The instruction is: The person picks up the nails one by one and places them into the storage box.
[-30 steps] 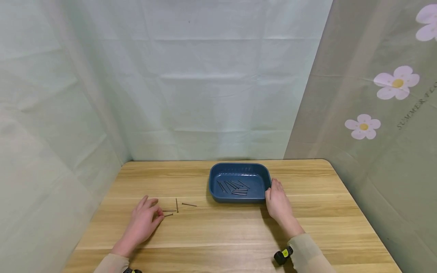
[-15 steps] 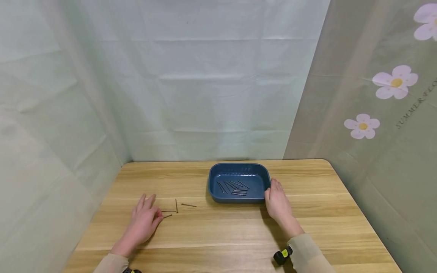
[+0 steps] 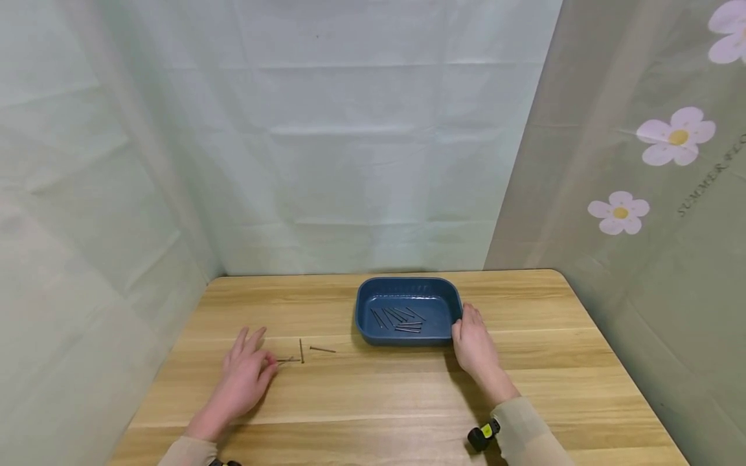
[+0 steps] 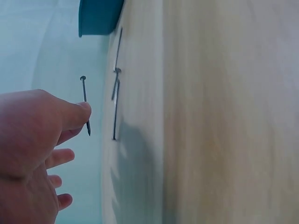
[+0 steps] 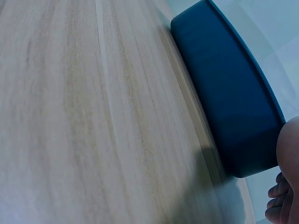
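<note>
My left hand point(image 3: 247, 375) pinches a nail point(image 4: 84, 91) between thumb and forefinger, its head up in the left wrist view. The other fingers spread away from it. Beyond the fingertips a few loose nails lie on the table, among them an upright-looking nail point(image 3: 302, 351) and a slanted nail point(image 3: 323, 349). My right hand point(image 3: 474, 346) holds the near right corner of a blue rectangular dish point(image 3: 408, 342), thumb against the rim in the right wrist view. Inside the dish lie several dark nails point(image 3: 410, 323).
The wood-grain table point(image 3: 373, 401) carries the dish towards its far edge. Pale cloth point(image 3: 361, 162) hangs behind and at the left, and a flowered cloth point(image 3: 641, 291) on the right. Black devices point(image 3: 480, 439) sit on the wrists.
The nail in my left fingers has come up off its earlier spot on the table and now overlaps another nail in the head view. My right hand and the dish stay put.
</note>
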`<state>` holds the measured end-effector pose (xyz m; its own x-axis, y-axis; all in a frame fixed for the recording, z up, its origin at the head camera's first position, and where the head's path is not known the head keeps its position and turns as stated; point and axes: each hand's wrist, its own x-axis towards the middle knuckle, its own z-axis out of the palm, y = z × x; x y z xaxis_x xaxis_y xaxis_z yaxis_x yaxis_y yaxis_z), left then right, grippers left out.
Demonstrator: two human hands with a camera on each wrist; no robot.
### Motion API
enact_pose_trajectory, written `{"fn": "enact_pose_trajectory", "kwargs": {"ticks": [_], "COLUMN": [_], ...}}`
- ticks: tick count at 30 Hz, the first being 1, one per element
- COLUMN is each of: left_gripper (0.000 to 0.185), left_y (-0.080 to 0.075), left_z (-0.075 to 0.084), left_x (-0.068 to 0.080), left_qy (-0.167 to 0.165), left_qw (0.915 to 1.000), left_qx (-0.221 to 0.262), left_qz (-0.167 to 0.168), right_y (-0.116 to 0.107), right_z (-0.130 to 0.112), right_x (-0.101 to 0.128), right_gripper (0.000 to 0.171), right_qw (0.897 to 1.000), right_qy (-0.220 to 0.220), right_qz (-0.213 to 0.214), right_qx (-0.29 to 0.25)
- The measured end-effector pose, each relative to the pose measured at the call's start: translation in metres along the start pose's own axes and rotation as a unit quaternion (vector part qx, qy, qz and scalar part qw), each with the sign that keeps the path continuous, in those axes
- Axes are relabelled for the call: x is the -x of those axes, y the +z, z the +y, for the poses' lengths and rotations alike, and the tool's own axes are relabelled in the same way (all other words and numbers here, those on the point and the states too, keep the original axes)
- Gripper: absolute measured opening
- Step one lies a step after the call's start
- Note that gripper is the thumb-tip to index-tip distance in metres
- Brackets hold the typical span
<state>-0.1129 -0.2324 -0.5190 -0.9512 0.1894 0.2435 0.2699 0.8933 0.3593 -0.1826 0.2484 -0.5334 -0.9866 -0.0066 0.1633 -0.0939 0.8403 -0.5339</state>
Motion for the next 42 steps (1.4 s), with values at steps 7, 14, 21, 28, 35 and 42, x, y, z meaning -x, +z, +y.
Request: {"fn": "enact_pose_trajectory", "kwargs": {"ticks": [7,14,21,28,35,42], "left_gripper": [0.022,0.022,0.021,0.02,0.019,0.017], "left_y": [0.005,0.012,0.018,0.026,0.032,0.036], "left_z": [0.02,0.044,0.06,0.081,0.111,0.145], "left_x": [-0.011,-0.025,-0.035,-0.052,-0.077,-0.111], "left_qy": [0.024,0.033,0.032,0.039,0.066,0.104], "left_qw": [0.9991,0.9975,0.996,0.9927,0.9906,0.9919], "left_qx": [0.032,0.062,0.081,0.111,0.118,0.071], "left_qz": [0.016,0.014,0.017,0.025,0.02,-0.019], "right_y": [0.001,0.001,0.002,0.001,0.001,-0.001], "right_z": [-0.001,-0.001,-0.001,-0.001,-0.001,-0.001], "right_x": [0.0,0.0,-0.001,-0.002,-0.001,0.0], "right_gripper": [0.057,0.056,0.056,0.057,0.057,0.058], "right_qw": [1.0,1.0,1.0,1.0,1.0,1.0], "right_qy": [0.003,-0.002,0.001,0.006,0.006,0.009], "right_qz": [0.002,0.013,0.003,0.005,0.001,-0.004], "right_qx": [-0.001,-0.001,-0.003,-0.005,-0.006,-0.001]}}
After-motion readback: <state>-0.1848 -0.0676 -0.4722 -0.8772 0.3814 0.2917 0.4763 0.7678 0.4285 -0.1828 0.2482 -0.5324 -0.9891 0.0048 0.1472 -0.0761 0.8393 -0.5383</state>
